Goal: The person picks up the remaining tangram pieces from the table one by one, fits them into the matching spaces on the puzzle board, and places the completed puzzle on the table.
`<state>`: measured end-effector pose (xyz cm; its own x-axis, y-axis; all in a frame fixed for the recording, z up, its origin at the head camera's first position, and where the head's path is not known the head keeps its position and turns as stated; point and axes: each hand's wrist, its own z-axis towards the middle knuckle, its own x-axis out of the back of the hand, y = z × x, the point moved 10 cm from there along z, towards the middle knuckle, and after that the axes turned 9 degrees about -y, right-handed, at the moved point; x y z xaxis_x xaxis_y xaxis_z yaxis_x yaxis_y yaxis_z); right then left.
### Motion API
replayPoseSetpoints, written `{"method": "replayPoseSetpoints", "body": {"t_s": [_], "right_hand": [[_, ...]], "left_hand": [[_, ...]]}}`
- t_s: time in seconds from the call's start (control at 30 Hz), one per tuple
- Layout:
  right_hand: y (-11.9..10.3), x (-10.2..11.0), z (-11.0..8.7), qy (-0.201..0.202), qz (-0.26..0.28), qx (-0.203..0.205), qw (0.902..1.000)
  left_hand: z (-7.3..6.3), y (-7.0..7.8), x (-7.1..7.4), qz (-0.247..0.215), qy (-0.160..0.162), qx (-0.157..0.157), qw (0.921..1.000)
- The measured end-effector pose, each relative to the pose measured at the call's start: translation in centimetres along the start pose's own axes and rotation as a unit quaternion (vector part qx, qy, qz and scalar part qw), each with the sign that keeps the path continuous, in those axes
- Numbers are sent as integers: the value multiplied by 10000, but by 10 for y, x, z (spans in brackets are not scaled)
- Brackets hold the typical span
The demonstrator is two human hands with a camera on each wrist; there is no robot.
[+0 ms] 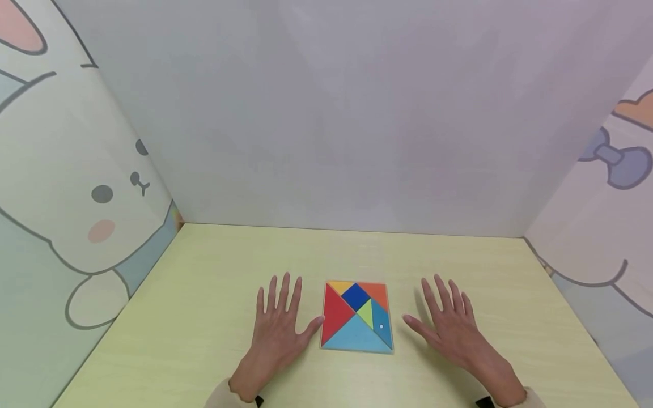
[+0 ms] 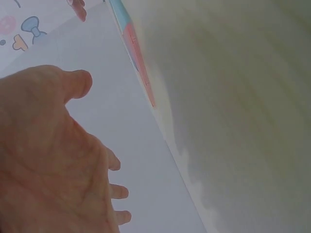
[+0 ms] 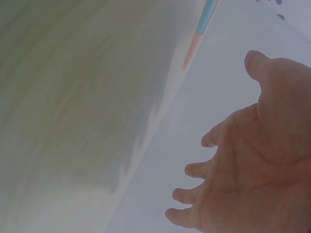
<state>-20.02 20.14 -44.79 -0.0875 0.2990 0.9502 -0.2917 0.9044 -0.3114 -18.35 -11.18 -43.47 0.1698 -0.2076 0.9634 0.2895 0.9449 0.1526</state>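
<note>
A square tangram puzzle [image 1: 338, 334] lies flat on the table between the two hands, its colored pieces fitted together: a red triangle [image 1: 336, 314], a light blue triangle [image 1: 357, 337], a dark blue square [image 1: 356, 297] and several smaller ones. My left hand [image 1: 278, 334] is just left of it, fingers spread and straight, thumb tip right at the puzzle's left edge in the head view. To the right, apart from the puzzle, my right hand [image 1: 451, 334] hovers with spread fingers over its shadow. Both palms show bare in the wrist views.
The pale wooden table [image 1: 229, 255] ends at a plain whitish wall [image 1: 326, 141] at the back. Side panels with cartoon drawings stand on the left [image 1: 66, 198] and right [image 1: 602, 226]. One blue piece has a small white dot [image 1: 381, 326].
</note>
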Motion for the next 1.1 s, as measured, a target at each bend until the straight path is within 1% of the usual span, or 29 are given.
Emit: {"method": "replayPoseSetpoints", "body": {"t_s": [0.07,0.27,0.47,0.63,0.7,0.77,0.87,0.97,1.1], "right_hand": [[0,1,0,49,-43,18,10000],[-1,-1,-4,43,-46,-1,10000],[-2,0,-1,33,-15,-13,10000],[-2,-3,-1,-81,103,-22,9999],[-2,-6,-1,-133,101,-24,9999],[-3,-6,0,-132,89,-31,9999],[-3,-5,0,-123,120,-49,9998],[-2,-5,1,-140,142,-45,9998],[-2,-5,1,-111,129,-19,9999]], "left_hand": [[0,0,0,-25,83,-62,9999],[-3,2,1,-25,-108,20,9999],[-3,1,3,47,-120,62,9999],[-5,-1,0,61,-244,156,9996],[-7,0,0,72,-155,103,9998],[-7,1,2,82,-37,45,9999],[-6,2,4,81,5,32,10000],[-4,3,5,49,-177,127,9998],[-2,2,2,-7,-432,223,9988]]}}
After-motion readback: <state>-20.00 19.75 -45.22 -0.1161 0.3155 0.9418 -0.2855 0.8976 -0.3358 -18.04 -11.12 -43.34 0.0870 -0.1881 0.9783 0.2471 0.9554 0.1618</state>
